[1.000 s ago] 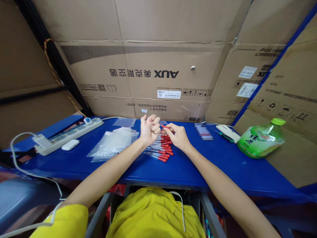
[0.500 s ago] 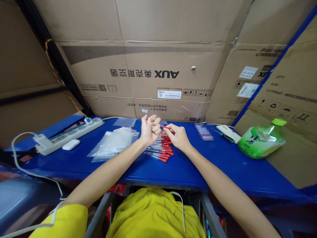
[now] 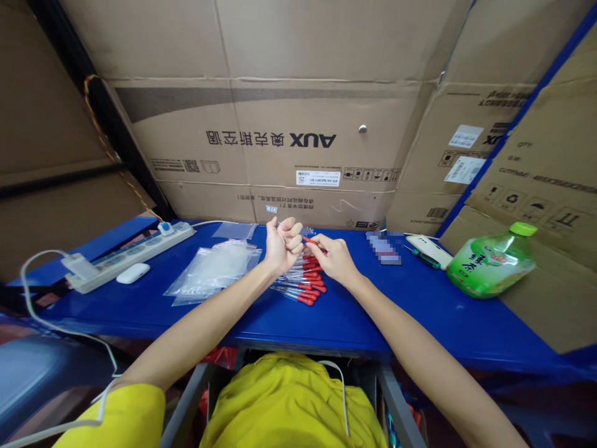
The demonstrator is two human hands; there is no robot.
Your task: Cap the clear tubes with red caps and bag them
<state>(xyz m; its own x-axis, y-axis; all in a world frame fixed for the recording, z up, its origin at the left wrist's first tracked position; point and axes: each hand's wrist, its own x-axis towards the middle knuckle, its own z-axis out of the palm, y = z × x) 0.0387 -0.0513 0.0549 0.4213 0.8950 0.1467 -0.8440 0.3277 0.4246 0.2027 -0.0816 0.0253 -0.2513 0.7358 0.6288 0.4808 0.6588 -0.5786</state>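
My left hand (image 3: 283, 246) is closed, its fingers curled round the clear tube of a dropper that they mostly hide. From the other side, my right hand (image 3: 332, 254) pinches the red rubber bulb (image 3: 310, 241) of that dropper between thumb and fingers. Several more droppers (image 3: 305, 287) with red bulbs and clear tubes lie in a loose row on the table below both hands, bulbs pointing right. Left of them, beside my left forearm, lies a pile of clear zip bags (image 3: 217, 269).
On the blue table (image 3: 410, 311), a power strip (image 3: 135, 255) and white earbud case (image 3: 133, 273) lie left. A green-labelled bottle (image 3: 492, 264), a white device (image 3: 429, 249) and a green-handled tool (image 3: 425, 257) are at right. Cardboard (image 3: 280, 112) walls the back.
The view has shifted very slightly. Both hands keep nearly the same grip and place, and the things on the table have not moved.
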